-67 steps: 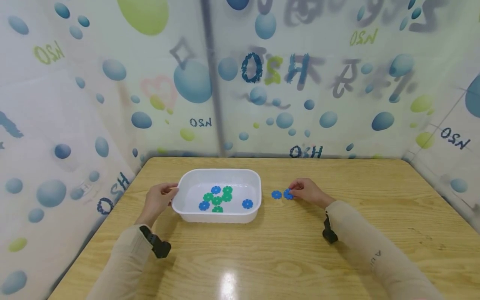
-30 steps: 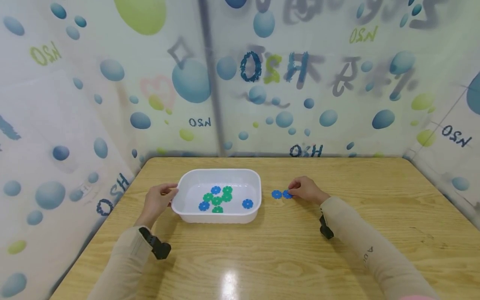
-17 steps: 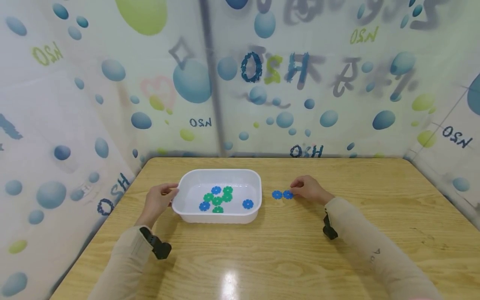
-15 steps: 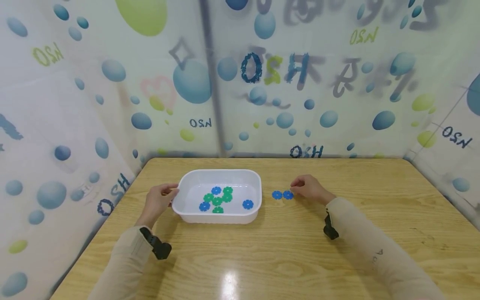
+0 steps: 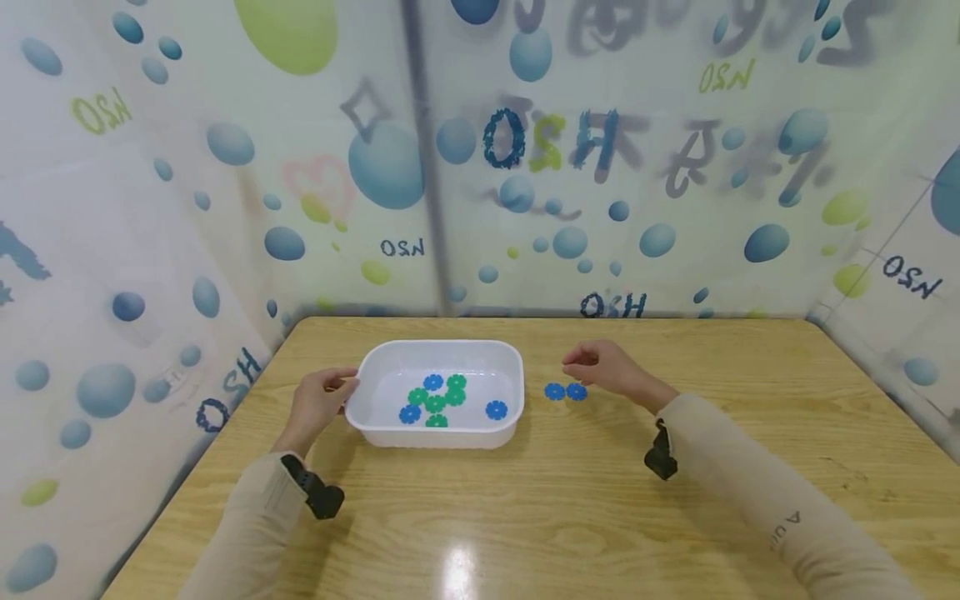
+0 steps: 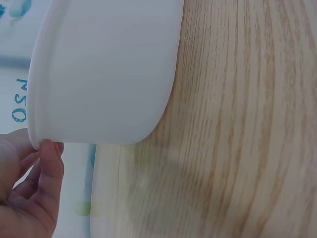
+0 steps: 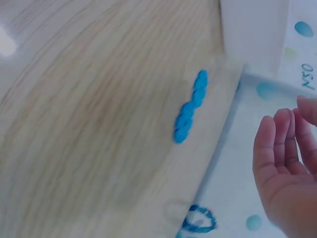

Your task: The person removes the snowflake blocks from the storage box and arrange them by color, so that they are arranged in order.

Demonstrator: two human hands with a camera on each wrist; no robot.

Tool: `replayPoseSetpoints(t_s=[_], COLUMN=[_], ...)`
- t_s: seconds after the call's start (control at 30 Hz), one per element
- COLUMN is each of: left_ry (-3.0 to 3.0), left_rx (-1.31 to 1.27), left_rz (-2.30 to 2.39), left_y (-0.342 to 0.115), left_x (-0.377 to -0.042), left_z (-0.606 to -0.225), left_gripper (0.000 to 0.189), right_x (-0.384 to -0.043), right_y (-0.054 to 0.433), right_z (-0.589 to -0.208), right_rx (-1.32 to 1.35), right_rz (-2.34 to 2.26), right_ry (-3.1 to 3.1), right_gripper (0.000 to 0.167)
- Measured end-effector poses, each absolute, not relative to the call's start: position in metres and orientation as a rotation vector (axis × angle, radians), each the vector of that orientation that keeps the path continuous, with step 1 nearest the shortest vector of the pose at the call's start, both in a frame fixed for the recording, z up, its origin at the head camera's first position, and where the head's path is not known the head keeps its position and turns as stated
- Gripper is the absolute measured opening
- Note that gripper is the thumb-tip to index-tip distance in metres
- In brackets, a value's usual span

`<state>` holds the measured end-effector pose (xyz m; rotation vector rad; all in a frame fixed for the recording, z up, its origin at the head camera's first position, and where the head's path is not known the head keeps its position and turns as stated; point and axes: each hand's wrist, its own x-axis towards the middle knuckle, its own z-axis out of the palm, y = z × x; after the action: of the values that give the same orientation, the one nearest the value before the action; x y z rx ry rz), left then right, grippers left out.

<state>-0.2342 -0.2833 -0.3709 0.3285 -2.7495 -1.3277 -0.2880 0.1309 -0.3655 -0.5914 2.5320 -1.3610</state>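
Note:
In the head view a white plastic basin [image 5: 435, 437] stands left of the table's middle. My left hand [image 5: 317, 404] pinches its left rim between thumb and fingers; the left wrist view shows the thumb [image 6: 49, 161] against that corner. Two blue snowflake discs, a left one [image 5: 554, 392] and a right one [image 5: 577, 392], lie flat side by side to the basin's right. Above and just behind them hovers my right hand [image 5: 611, 367], loosely bent and holding nothing. From the right wrist, its fingers [image 7: 267, 144] appear apart from the discs.
Inside the basin lie several green snowflake discs [image 5: 435, 404] and three blue ones, one [image 5: 497, 410] near the right wall. The wooden table [image 5: 570, 517] ends at the back against a printed curtain [image 5: 645, 167].
My right hand has let go of the right blue disc, lifted off and shifted left over the pair. The left hand still holds the basin's rim, and the basin stays in place.

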Motion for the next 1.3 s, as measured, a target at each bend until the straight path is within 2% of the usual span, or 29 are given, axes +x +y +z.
replayPoseSetpoints(t_s=[0.33,0.7,1.3], left_ry=[-2.748,-2.732,-2.705], left_rx=[0.347,0.327,0.334], left_rz=[-1.320,-1.331,-1.381], left_y=[-0.286,-0.287,-0.284], left_x=[-0.233,-0.235,-0.235], left_z=[-0.372,-0.372,-0.373], left_gripper=[0.034,0.033,0.033], right_x=[-0.284,-0.289,-0.296], right_y=[0.075,0.025,-0.009], right_z=[-0.346,-0.350,-0.357], right_rx=[-0.752,-0.852,-0.909], right_rz=[-1.340,-1.228,-0.874], right_ry=[2.444,2.435,2.503], right_gripper=[0.019,0.017,0.009])
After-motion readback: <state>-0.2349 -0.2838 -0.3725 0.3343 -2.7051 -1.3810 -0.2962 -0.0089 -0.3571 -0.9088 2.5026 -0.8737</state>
